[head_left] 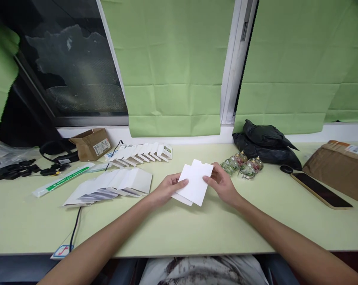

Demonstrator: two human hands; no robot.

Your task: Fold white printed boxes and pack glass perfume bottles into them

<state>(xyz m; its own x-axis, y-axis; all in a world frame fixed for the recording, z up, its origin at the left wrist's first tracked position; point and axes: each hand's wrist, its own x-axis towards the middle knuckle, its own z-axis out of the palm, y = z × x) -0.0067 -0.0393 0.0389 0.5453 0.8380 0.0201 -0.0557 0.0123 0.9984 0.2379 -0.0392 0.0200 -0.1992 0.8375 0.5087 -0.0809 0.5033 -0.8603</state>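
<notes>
Two flat white cards or folded-flat boxes [197, 180] overlap between my hands, above the middle of the table; which of the two kinds they are I cannot tell. My left hand [166, 189] pinches them at the left edge, thumb on top. At the right edge my right hand [222, 183] grips the upper piece, its thumb on the face and its fingers behind. The upper piece has a small notch in its top edge. To the left of my left hand lies a fanned row of white flat boxes [134, 182].
Behind is another row of white boxes [141, 152]. Clear-wrapped ornaments [242, 164], black plastic bags [265, 146], a phone [321, 190] and a brown package [339, 170] lie right. At left are a small carton [91, 145], a green-and-white strip [64, 179] and a black cable [75, 225].
</notes>
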